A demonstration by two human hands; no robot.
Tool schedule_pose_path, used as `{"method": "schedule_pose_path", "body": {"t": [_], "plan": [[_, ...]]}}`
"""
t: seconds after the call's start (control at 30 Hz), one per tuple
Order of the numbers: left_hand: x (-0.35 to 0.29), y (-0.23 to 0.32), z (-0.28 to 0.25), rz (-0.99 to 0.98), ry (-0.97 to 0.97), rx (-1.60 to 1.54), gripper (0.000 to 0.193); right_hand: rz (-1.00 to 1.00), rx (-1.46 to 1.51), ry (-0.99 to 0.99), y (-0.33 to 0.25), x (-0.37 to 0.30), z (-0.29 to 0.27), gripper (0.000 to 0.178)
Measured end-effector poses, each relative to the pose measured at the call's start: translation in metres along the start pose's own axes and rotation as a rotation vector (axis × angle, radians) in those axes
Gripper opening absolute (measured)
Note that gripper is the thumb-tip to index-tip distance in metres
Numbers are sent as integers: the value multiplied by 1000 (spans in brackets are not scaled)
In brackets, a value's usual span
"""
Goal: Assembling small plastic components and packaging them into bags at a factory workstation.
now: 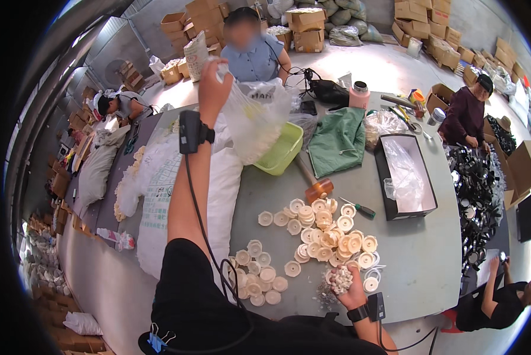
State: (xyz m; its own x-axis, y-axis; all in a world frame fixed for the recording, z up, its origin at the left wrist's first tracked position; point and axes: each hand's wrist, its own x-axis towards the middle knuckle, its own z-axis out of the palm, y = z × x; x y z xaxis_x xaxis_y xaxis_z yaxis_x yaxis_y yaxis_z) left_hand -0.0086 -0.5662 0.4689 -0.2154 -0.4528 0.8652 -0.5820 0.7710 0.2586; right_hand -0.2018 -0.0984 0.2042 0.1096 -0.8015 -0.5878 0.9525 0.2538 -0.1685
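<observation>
Raised over the far left of the table, my left hand (pixel 213 92) grips the top of a clear plastic bag (pixel 254 124) that hangs down beside a light green plastic basket (pixel 286 149). Near the front edge, my right hand (pixel 354 297) cups a handful of small cream-white pieces (pixel 340 279). Small grey bits (pixel 325 294) lie on the table beside it. Just beyond is a pile of cream plastic discs (pixel 324 236) with scalloped rims. A second group of discs (pixel 256 273) lies to the left. White cord-like loops (pixel 373 272) are right of my right hand.
A mallet (pixel 318 188) and a green-handled screwdriver (pixel 360 208) lie behind the discs. An open black-sided box (pixel 408 177) with clear plastic stands right. Green cloth (pixel 337 142) and a pink bottle (pixel 359 96) are farther back. A white sack (pixel 215 195) fills the left. Several people work around.
</observation>
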Motion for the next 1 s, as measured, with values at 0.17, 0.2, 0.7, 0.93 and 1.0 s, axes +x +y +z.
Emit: {"method": "schedule_pose_path", "body": {"t": [0.17, 0.2, 0.7, 0.93, 1.0], "plan": [[-74, -29, 30, -187, -197, -124, 34, 0, -26, 14, 4, 4, -1, 25], [-84, -33, 31, -214, -243, -155, 36, 13, -12, -5, 6, 4, -1, 25], [-225, 89, -48, -539, -683, -501, 34, 54, -88, -86, 27, 26, -14, 24], [-428, 217, -23, -1018, -760, -934, 36, 19, -57, -56, 34, 36, -27, 21], [-466, 245, -11, -1051, -672, -957, 36, 13, -31, -77, 35, 37, -32, 21]]}}
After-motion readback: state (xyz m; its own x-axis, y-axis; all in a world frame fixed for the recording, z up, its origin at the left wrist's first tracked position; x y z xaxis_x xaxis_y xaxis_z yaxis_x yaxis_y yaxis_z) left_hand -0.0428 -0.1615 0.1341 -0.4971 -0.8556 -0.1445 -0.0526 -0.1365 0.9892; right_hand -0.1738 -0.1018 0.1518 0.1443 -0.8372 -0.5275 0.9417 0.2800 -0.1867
